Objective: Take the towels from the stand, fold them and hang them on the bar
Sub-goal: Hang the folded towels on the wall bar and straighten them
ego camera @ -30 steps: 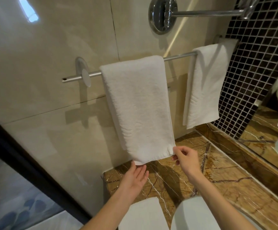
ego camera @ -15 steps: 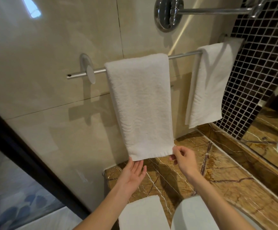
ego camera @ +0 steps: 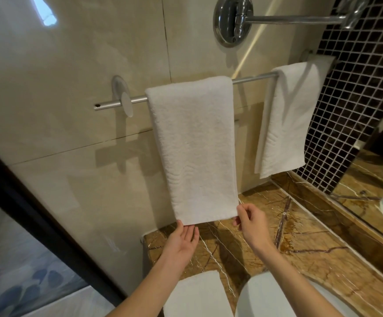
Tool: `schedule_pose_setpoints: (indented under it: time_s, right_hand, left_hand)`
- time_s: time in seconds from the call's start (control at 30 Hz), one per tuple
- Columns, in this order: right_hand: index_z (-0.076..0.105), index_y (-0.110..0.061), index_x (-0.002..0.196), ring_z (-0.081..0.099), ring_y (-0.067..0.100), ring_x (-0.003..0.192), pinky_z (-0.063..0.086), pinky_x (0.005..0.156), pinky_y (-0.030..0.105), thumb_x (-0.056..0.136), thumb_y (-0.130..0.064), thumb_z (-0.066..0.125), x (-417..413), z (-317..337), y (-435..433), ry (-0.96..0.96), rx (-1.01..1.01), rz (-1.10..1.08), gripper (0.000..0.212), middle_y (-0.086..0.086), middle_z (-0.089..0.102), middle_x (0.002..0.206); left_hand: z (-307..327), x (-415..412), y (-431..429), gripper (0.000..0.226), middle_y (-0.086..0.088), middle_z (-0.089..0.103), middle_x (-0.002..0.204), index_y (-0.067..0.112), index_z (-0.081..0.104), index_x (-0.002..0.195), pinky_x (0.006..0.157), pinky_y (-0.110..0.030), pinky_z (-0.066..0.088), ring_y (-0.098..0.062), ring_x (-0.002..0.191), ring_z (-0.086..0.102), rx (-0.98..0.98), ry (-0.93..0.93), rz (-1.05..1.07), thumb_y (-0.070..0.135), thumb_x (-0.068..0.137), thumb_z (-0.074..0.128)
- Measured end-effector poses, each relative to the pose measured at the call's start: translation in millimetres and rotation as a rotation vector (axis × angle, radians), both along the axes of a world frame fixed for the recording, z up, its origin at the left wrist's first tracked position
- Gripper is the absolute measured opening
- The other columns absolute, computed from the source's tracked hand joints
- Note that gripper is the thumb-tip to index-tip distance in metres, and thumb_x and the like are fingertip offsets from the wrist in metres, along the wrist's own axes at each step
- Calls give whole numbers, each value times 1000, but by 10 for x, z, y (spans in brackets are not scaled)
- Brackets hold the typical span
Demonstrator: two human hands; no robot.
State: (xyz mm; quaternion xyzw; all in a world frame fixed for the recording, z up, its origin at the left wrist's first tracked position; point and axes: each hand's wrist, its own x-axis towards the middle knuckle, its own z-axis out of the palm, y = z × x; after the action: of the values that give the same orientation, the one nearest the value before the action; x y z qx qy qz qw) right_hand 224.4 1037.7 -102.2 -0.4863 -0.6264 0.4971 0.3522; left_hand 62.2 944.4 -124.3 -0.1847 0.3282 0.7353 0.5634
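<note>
The nearer towel [ego camera: 197, 152] is plain white, with a faint wavy embossed pattern across its lower half. The farther towel [ego camera: 284, 124] is the same white, with the same waves. The bar [ego camera: 252, 79] is matt silver. The worktop [ego camera: 311, 243] is brown marble veined in white and dark brown. A white folded towel [ego camera: 197, 296] and a white basin [ego camera: 272, 298] are at its near edge. The wall tiles [ego camera: 71, 110] are glossy cream. The mosaic wall [ego camera: 357, 99] has small dark squares in pale grout.

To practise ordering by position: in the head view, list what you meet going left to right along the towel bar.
bar end → bracket → first towel → second towel → mosaic wall
</note>
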Motion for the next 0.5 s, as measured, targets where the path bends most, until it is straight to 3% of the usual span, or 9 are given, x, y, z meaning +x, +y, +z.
schedule_pose_setpoints:
  time_s: [0.17, 0.27, 0.37, 0.5]
  right_hand:
    - [60, -16, 90, 59, 15, 63, 45, 57, 22, 98, -16, 48, 0, -16, -12, -2, 35, -17, 14, 10, 65, 74]
    - [61, -17, 90, 60, 17, 64, 47, 58, 24, 97, -16, 50, 7, -24, -13, -9, 50, -21, 13, 9, 66, 73]
    - [61, -17, 91, 62, 16, 63, 48, 57, 23, 97, -16, 51, 17, -23, -5, -10, 52, -28, 11, 8, 66, 73]
    - [57, -18, 96, 61, 10, 58, 48, 51, 18, 96, -16, 52, 24, 1, 10, 18, 54, -44, 6, 8, 66, 74]
  left_hand:
    - [-59, 10, -6, 9, -14, 63, 103, 8, 53, 98, 89, -37, 46, -25, 104, 56, -33, 53, 58, 4, 91, 56]
    - [-103, -17, -36, 18, -15, 64, 103, 4, 53, 103, 89, -37, 47, -28, 104, 58, -35, 159, 62, 0, 87, 60]
    - [-141, -66, -101, 43, -17, 65, 109, 3, 51, 123, 82, -33, 52, -28, 98, 65, -83, 422, 9, -2, 83, 66]
    - [-117, -140, -104, 42, -15, 71, 94, -4, 54, 119, 64, -22, 57, -23, 85, 71, -224, 797, -44, 1, 81, 71]
